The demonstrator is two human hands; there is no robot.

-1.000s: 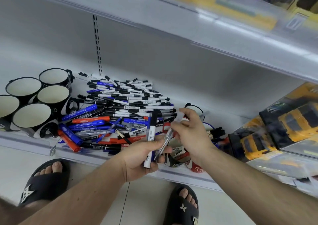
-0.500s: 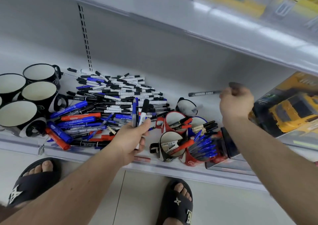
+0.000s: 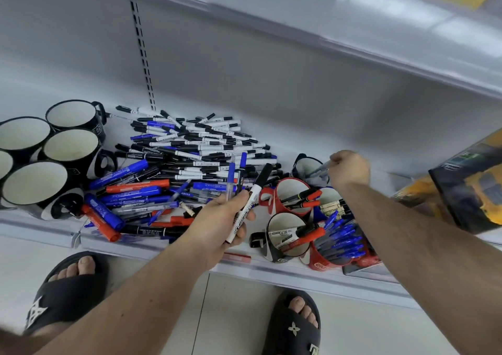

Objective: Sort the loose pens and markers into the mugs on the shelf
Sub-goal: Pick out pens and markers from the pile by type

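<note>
Yellow toy-car boxes [image 3: 461,189] at 3 o'clock, tilted, partly on the shelf edge. Two black slippers w/ feet: one [image 3: 58,297] at 7 o'clock w/ white logo, other [image 3: 294,324] at 5 o'clock w/ flower emblem. Pale tiled floor [image 3: 236,314] below. Slotted upright strip [image 3: 142,53] at 11 o'clock on the back panel. Red price tag [image 3: 237,257] on the front rail.

Grey metal shelf [image 3: 173,254] with slotted back panel [image 3: 244,63], upper shelf [image 3: 353,25] above, pale, apparently tiled floor [image 3: 236,322] below.
</note>
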